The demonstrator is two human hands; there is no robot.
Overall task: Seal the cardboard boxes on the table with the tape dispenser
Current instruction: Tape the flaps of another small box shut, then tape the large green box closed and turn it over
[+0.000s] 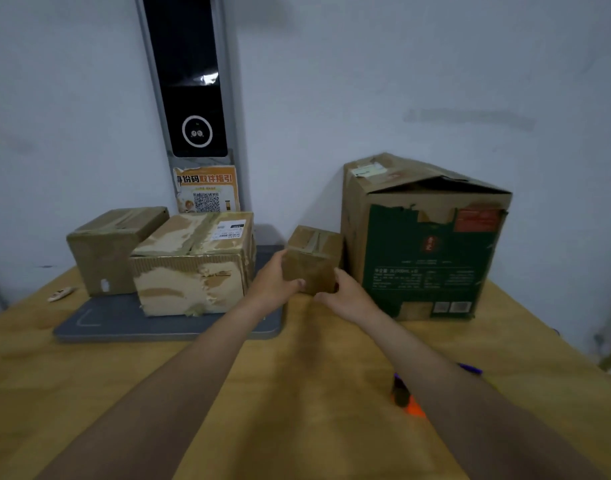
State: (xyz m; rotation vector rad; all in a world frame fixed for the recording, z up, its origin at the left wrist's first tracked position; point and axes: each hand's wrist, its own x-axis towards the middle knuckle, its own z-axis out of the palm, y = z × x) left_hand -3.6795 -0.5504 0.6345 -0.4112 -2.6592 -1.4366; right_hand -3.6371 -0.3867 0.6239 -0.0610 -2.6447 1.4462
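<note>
A small brown cardboard box with tape across its top sits near the middle of the wooden table. My left hand grips its left side and my right hand holds its lower right corner. A tall green-printed box with loosely shut top flaps stands just to the right. Two taped boxes stand to the left: a torn one and a plain one behind it. The tape dispenser, dark with orange and purple parts, lies under my right forearm, partly hidden.
The two left boxes rest on a grey flat platform. A black upright device with a QR sticker is fixed to the wall behind. A small white object lies at the table's left edge.
</note>
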